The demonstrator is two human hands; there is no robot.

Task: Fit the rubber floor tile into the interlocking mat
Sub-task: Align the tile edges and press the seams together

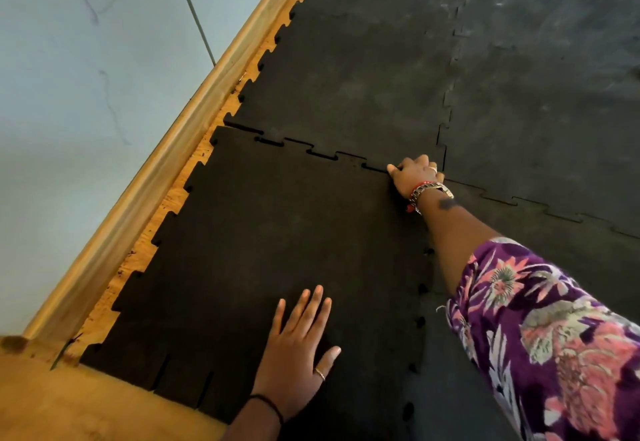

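A black rubber floor tile (pixel 277 239) with toothed edges lies in the near-left corner of the interlocking mat (pixel 363 69). Its far edge meets the mat's teeth with small gaps showing, and its right edge sits along another tile with dark holes in the seam. My left hand (pixel 298 347) rests flat on the tile, fingers spread, near its front. My right hand (pixel 414 173) reaches out to the tile's far right corner, fingers curled down on the seam. Whether it grips the edge or only presses is hidden.
A wooden skirting board (pixel 166 170) and a pale wall (pixel 86 76) run along the left. Bare wooden floor (pixel 69 406) shows at the near left and in a thin strip beside the tiles. More black tiles (pixel 554 111) fill the right and far side.
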